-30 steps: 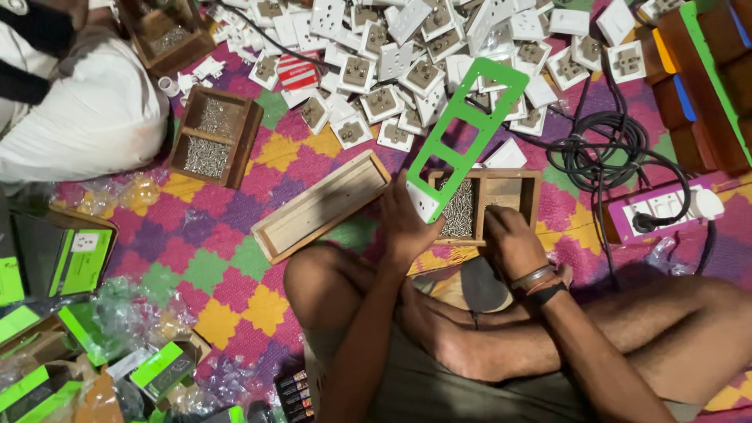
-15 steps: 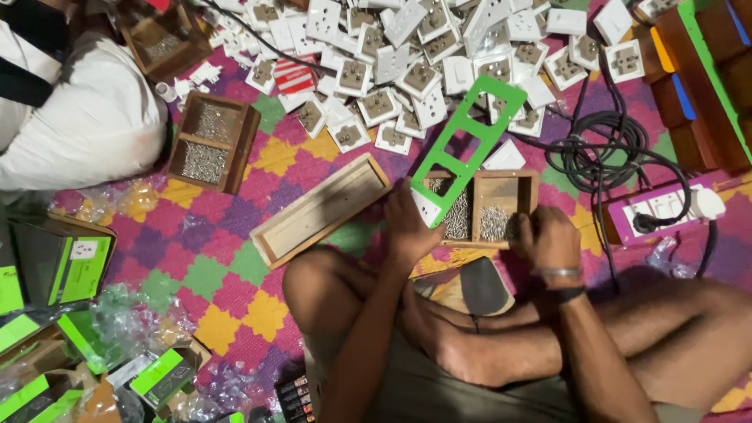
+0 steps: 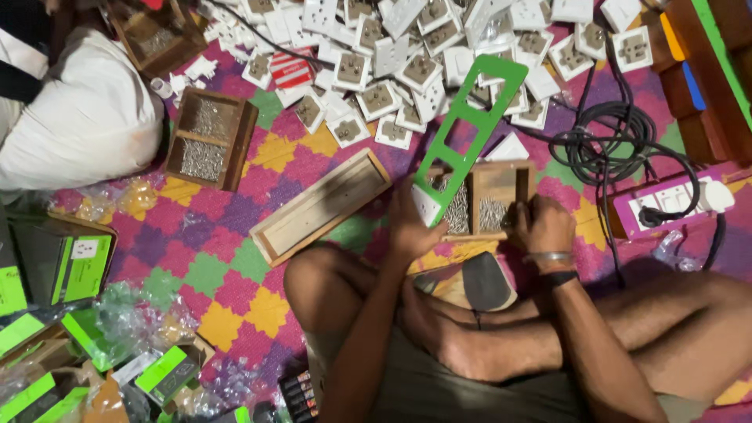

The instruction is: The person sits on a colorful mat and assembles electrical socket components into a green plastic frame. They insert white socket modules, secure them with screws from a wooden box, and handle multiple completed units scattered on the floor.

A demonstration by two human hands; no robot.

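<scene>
Seated cross-legged on a patterned floor mat (image 3: 235, 258). Left hand (image 3: 411, 227) gripping a green slotted frame (image 3: 470, 125) above a wooden tray of screws (image 3: 482, 207); right hand (image 3: 540, 223) curled at the tray, apparently picking screws; contents hidden.

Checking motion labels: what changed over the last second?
The right hand moved from the box's front edge up to its right compartment. The left hand stayed on the green frame, which kept its tilt. The wooden box and cable coil stayed put.

A bright green frame (image 3: 468, 125) lies above a pink, yellow and green chequered mat (image 3: 235, 266).
</scene>
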